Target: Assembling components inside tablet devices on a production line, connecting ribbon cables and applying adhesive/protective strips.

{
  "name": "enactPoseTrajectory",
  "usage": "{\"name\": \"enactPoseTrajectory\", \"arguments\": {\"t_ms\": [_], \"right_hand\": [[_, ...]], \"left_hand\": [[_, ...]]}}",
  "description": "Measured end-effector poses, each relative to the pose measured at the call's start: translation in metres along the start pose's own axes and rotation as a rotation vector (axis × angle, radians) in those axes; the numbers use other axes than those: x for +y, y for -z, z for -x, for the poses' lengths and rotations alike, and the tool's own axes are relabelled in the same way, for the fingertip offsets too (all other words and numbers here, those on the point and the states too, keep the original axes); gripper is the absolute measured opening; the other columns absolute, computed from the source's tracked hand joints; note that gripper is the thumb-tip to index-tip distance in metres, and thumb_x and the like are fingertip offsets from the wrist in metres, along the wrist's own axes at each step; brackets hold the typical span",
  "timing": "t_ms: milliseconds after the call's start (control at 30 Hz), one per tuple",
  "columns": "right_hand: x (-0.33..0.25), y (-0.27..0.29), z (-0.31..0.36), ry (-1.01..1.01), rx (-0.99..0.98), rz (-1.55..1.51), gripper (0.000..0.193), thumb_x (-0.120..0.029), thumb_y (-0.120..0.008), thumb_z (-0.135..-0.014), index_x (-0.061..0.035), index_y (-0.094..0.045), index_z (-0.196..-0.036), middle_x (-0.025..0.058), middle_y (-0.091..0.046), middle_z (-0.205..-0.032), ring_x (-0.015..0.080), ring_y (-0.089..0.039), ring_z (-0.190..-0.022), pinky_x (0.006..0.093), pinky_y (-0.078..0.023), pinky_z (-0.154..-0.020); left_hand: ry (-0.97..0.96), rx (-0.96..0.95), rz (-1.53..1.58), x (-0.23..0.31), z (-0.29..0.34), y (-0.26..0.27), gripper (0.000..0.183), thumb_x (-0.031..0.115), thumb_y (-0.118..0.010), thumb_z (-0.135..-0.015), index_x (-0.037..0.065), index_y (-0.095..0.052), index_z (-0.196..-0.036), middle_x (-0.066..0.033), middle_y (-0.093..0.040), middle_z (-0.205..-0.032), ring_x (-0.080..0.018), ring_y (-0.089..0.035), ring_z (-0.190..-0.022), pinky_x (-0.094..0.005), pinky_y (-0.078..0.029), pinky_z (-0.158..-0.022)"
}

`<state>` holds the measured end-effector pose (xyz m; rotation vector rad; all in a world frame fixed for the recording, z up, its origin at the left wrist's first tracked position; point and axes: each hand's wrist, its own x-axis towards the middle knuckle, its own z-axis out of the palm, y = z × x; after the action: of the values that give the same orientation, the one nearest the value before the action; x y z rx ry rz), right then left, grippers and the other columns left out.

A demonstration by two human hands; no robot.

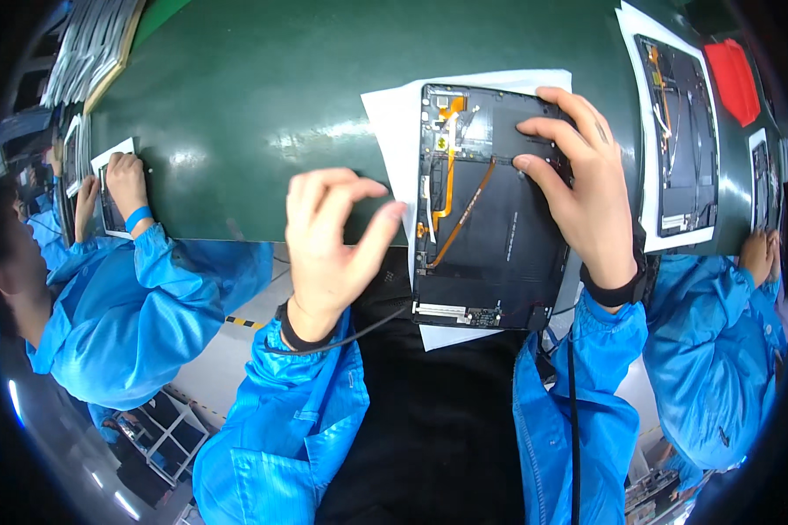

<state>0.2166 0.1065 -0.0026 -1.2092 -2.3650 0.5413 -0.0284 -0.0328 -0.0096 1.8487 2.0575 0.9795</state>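
In front of me a black tablet housing (490,236) lies inside-up, partly past the table's near edge. White sheets (385,114) show beneath it. Orange flex cables (451,179) run along its left half, and a small circuit board (484,316) sits at its bottom edge. My right hand (587,166) is over the housing's upper right part, thumb and fingers curved but apart, with nothing visible between them. Whether its fingertips touch the housing I cannot tell. To the left of the housing, my left hand (337,236) is raised, empty, its thumb and fingers spread.
The green table (263,96) spans the far side. At right, another tablet housing (678,131) rests on white paper beside a red item (732,83). Stacked sheets (87,48) stand far left. Co-workers in blue (131,306) sit both sides. A black cord (359,335) crosses near my left wrist.
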Motion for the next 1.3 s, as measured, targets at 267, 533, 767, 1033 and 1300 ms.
{"name": "enactPoseTrajectory", "arguments": {"t_ms": [267, 533, 767, 1033, 1300], "right_hand": [[-0.03, 0.013, 0.016, 0.054, 0.09, -0.117, 0.021, -0.01, -0.084, -0.08, -0.0051, -0.076, -0.098, 0.0125, -0.066, -0.127, 0.0358, -0.061, -0.122, 0.0462, -0.048, -0.102], [-0.05, 0.004, 0.031, 0.095, 0.016, -0.287, 0.02, -0.009, -0.084, -0.081, -0.0038, -0.075, -0.097, 0.0086, -0.07, -0.106, 0.0296, -0.069, -0.095, 0.0409, -0.056, -0.081], [-0.049, -0.001, 0.03, 0.045, 0.021, -0.319, 0.017, -0.012, -0.082, -0.086, -0.0041, -0.074, -0.099, 0.0086, -0.071, -0.101, 0.0293, -0.071, -0.09, 0.0402, -0.058, -0.078], [-0.053, -0.004, 0.032, 0.038, -0.04, -0.33, 0.017, -0.013, -0.081, -0.087, -0.0045, -0.074, -0.1, 0.0072, -0.071, -0.104, 0.0291, -0.07, -0.093, 0.0412, -0.056, -0.083], [-0.058, -0.007, 0.031, 0.059, -0.041, -0.299, 0.016, -0.014, -0.081, -0.087, -0.0054, -0.074, -0.099, 0.0063, -0.071, -0.104, 0.0282, -0.069, -0.095, 0.0406, -0.054, -0.081]], "left_hand": [[-0.079, -0.062, -0.104, 0.024, -0.025, -0.016, 0.027, 0.022, -0.091, -0.077, 0.008, -0.071, -0.091, -0.004, -0.06, -0.086, -0.0251, -0.055, -0.084, -0.0379, -0.041, -0.076], [-0.094, -0.107, -0.092, 0.018, -0.036, -0.019, 0.011, 0.007, -0.079, -0.084, 0.008, -0.069, -0.088, -0.0031, -0.061, -0.083, -0.0246, -0.057, -0.08, -0.0388, -0.042, -0.075], [0.047, -0.031, 0.113, 0.011, -0.044, -0.012, 0.032, 0.003, -0.08, -0.084, 0.0, -0.07, -0.114, -0.0061, -0.06, -0.086, -0.0188, -0.055, -0.077, -0.0307, -0.047, -0.07], [-0.093, -0.048, 0.039, 0.014, -0.063, -0.021, 0.041, 0.016, -0.087, -0.082, 0.002, -0.073, -0.118, -0.0114, -0.068, -0.106, -0.0298, -0.063, -0.098, -0.0389, -0.051, -0.085], [-0.065, -0.043, -0.006, 0.014, -0.057, -0.023, 0.021, 0.012, -0.086, -0.082, 0.006, -0.074, -0.098, -0.0084, -0.061, -0.097, -0.0276, -0.06, -0.092, -0.0391, -0.049, -0.079]]}}
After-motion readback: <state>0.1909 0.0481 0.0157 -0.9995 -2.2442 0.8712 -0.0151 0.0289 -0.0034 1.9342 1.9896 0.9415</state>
